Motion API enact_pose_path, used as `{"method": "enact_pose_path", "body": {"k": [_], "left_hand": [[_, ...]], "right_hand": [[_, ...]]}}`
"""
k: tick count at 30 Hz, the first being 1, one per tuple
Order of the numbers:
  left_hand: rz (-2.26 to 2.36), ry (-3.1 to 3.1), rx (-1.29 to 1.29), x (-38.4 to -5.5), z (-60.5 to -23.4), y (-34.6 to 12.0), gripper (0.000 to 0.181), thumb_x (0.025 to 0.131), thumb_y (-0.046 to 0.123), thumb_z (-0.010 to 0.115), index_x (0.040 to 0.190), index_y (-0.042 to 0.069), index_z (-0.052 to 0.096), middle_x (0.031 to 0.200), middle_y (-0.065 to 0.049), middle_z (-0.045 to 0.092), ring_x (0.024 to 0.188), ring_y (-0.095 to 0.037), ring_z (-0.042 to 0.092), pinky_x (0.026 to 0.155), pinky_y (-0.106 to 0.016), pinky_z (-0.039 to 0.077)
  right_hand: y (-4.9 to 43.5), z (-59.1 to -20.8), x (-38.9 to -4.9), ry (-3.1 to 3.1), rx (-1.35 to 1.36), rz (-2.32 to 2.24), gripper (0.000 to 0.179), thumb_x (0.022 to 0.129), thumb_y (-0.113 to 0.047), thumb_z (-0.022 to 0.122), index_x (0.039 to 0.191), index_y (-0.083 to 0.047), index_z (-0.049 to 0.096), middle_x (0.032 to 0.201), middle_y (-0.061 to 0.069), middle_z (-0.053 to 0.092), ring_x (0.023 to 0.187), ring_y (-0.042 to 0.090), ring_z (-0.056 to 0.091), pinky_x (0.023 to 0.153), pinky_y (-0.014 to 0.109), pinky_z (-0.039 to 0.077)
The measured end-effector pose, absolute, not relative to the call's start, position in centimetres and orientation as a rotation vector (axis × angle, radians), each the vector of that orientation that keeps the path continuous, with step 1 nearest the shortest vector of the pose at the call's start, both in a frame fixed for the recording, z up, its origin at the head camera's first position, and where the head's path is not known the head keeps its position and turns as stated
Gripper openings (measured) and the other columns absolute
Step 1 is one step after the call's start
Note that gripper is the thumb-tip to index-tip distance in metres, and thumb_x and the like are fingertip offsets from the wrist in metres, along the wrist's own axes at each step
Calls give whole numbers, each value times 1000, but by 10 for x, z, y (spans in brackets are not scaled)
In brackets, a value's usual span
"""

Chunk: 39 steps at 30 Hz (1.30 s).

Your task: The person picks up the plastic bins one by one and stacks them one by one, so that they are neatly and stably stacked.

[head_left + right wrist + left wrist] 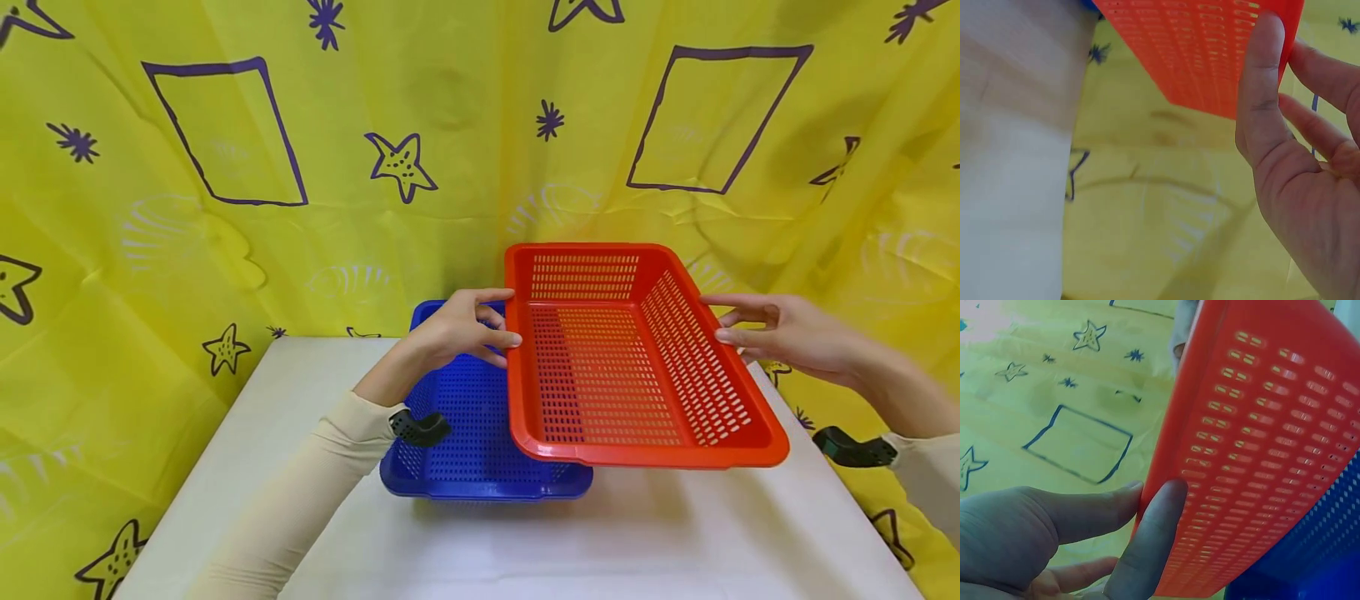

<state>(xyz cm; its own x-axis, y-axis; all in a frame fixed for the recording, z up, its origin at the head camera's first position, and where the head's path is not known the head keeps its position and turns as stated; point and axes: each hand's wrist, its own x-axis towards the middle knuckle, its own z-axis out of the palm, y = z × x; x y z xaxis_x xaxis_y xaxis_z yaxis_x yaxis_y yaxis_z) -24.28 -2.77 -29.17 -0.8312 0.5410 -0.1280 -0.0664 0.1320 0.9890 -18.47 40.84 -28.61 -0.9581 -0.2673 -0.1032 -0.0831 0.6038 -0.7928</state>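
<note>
A red perforated plastic basket (615, 454) is held in the air above the table, tilted so its inside faces the head camera. My left hand (465, 329) pinches its left rim between thumb and fingers; the left wrist view shows that grip on the red basket (1235, 425) up close. On the opposite rim my right hand (787, 337) pinches the edge, and the right wrist view has the fingers of the right hand (1304, 150) against the red side wall (1204, 56). Below and to the left stands a blue perforated basket (480, 492), partly hidden by the red one and my left hand.
A white table (337, 542) carries the blue basket. Behind and around it hangs a yellow curtain (450, 233) with purple stars and frames drawn on it. Dark bands (420, 427) sit on both wrists. The red basket casts a shadow on the table's right part.
</note>
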Motion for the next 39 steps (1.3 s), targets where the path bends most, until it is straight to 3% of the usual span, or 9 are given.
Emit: {"method": "enact_pose_path", "body": {"k": [14,21,30,39], "left_hand": [[1683,2066,460,-242,-290,-90,79,90,-10,72,158,4,36,98,-15,56,84,-24,72,74,-44,64],[1627,2119,442,-240,-287,-120,77,90,-8,73,158,6,38,105,-17,53,85,-25,71,75,-45,64],[1586,2156,414,-238,-284,-146,76,91,-6,72,158,8,38,112,-20,52,88,-28,71,82,-55,61],[1532,2204,418,-237,-287,-165,75,92,-2,73,158,9,39,115,-23,52,92,-31,72,78,-49,63]], "right_hand": [[348,-289,-197,2554,-351,-1405,65,99,-19,70,156,-5,42,124,23,56,95,25,72,80,38,63],[320,-291,-201,2524,-390,-1451,63,98,-18,72,155,-6,45,121,23,58,88,27,73,78,39,64],[294,-294,-207,2491,-432,-1483,64,97,-18,73,154,-4,46,117,25,61,82,31,73,77,39,64],[279,-302,-212,2425,-461,-1541,64,97,-15,73,153,-2,45,115,23,62,78,32,73,76,41,64]]}}
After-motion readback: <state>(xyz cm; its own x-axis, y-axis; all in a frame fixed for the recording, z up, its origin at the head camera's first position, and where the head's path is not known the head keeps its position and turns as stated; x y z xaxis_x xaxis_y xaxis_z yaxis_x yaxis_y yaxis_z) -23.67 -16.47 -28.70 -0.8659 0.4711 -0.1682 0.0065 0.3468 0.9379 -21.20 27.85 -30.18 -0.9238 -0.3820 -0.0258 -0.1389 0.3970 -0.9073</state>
